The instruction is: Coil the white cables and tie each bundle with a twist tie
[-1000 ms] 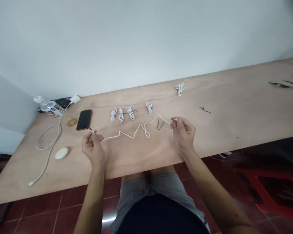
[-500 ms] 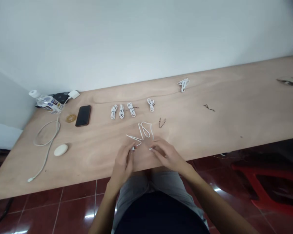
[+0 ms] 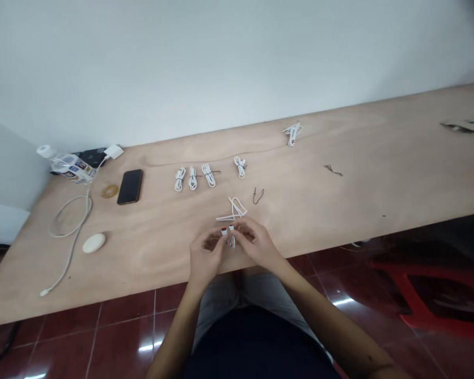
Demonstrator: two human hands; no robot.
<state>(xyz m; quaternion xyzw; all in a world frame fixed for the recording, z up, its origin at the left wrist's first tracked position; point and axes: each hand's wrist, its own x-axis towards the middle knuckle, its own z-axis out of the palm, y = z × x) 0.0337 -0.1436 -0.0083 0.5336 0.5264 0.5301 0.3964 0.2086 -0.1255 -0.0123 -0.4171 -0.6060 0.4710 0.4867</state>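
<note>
Your white cable (image 3: 233, 217) lies in loose, sharply bent loops near the front edge of the tabletop (image 3: 150, 252), its 2 plugs (image 3: 224, 231) side by side. Your left hand (image 3: 205, 256) pinches 1, your right hand (image 3: 259, 243) the other; both angle inward, close together.

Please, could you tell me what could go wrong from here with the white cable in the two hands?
The loose loops of the white cable cross each other on the table, so they might tangle. The left hand and right hand each pinch a cable end near the table's front edge; an end might slip away. The thin dark tie lies just beyond the right hand and could perhaps be knocked aside.
</note>
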